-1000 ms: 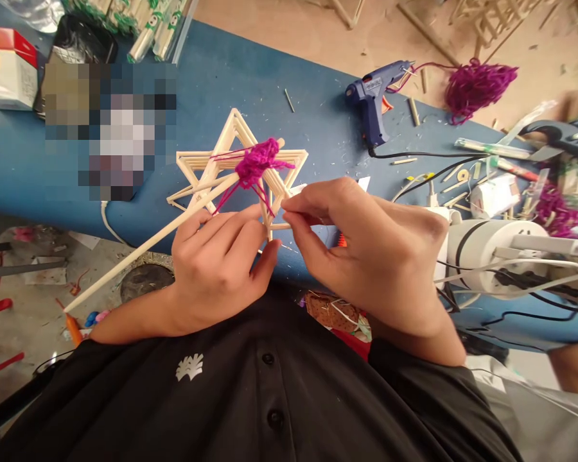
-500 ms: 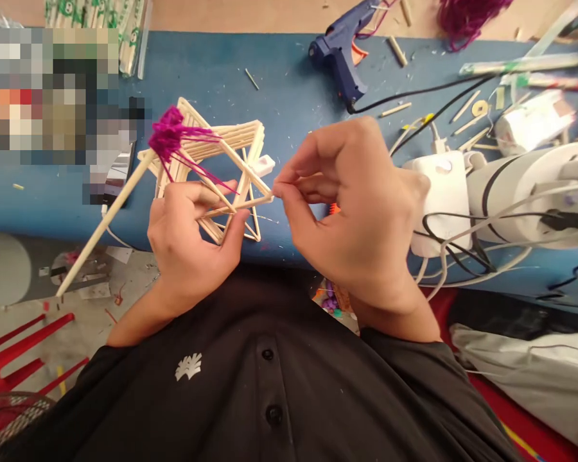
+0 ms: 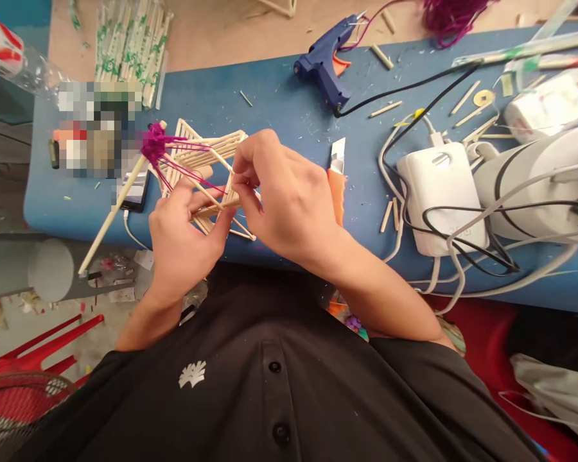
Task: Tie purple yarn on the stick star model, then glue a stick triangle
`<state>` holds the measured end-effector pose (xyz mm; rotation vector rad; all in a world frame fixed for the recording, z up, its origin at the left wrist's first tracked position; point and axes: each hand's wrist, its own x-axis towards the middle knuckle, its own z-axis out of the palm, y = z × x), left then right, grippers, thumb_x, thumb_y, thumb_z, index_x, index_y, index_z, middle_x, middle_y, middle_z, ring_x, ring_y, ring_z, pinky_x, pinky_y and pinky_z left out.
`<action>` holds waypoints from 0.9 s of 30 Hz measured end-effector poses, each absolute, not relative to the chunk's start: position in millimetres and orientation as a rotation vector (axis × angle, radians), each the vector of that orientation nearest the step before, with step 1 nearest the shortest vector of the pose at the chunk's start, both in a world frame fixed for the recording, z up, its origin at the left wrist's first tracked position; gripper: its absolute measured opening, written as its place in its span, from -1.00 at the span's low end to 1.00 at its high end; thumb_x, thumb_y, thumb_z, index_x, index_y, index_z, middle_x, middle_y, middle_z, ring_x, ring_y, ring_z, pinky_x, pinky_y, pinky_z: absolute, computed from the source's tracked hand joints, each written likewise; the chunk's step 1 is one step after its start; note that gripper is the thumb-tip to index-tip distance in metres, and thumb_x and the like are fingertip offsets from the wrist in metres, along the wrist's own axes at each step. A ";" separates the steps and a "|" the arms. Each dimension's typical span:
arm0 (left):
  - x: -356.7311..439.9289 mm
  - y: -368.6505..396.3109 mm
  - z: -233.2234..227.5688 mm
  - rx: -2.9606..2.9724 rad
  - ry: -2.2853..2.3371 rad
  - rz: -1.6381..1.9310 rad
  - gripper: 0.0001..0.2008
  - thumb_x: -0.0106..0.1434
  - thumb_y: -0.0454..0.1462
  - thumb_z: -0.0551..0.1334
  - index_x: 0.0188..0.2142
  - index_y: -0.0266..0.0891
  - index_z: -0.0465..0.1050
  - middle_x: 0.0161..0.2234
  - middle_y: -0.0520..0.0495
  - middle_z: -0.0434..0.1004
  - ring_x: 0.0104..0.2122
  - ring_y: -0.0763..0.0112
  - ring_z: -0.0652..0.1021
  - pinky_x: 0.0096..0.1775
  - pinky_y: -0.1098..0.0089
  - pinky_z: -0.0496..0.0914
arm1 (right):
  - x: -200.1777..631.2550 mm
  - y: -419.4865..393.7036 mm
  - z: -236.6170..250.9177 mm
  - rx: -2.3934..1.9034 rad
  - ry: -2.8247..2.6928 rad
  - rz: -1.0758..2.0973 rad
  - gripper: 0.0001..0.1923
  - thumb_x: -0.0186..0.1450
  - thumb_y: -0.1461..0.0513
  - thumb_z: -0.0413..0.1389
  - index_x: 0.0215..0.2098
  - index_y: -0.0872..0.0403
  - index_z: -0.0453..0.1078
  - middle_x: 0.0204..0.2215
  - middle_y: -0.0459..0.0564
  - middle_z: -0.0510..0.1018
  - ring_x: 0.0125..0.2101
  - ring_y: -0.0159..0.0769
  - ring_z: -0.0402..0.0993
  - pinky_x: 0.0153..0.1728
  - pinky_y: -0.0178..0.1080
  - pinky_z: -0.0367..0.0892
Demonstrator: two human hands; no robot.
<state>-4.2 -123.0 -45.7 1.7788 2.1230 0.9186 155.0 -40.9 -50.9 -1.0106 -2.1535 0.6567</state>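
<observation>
**Two hands on a fragile stick star**

Both hands hold the stick star (image 3: pixel 207 176) above the bench's near edge: left hand (image 3: pixel 183 237) clasping its lower struts, right hand (image 3: pixel 282 196) fingertips pinched narrow on one stick. Squeezing harder could snap glued joints or snag the magenta yarn (image 3: pixel 157 144).

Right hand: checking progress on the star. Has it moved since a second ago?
Yes. The right hand moved left onto the star, away from the charger.

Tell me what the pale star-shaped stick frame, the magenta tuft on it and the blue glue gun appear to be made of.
The pale star-shaped stick frame looks like bare, unfinished wood or bamboo: thin matte cream sticks. The magenta tuft seems to be yarn or thread, with loose fibrous strands. The blue glue gun appears to be moulded plastic, smooth with a slight sheen.
</observation>
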 end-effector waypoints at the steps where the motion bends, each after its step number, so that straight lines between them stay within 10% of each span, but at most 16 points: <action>1: -4.3 -122.7 -45.4 1.779 2.126 0.916 -0.62 0.35 -0.10 0.47 0.06 -0.09 0.46 -0.08 -0.08 0.79 -0.06 0.08 0.78 -0.02 0.10 0.70 | 153.1 -40.9 -52.1 -0.999 -2.152 0.643 -0.80 0.44 0.39 0.02 -0.09 -0.01 0.36 -0.24 -0.09 0.57 -0.19 -0.35 0.57 -0.13 -0.26 0.43; 27: -11.2 -123.4 -42.4 1.710 1.913 0.919 -0.33 0.38 -0.40 0.31 0.41 -0.03 0.21 0.02 -0.11 0.77 0.14 0.00 0.71 0.22 -0.08 0.58 | 148.8 -30.2 -61.9 -0.880 -2.089 0.454 -0.89 0.35 0.32 0.17 -0.33 0.05 0.37 -0.46 -0.14 0.59 -0.41 -0.40 0.54 -0.36 -0.32 0.25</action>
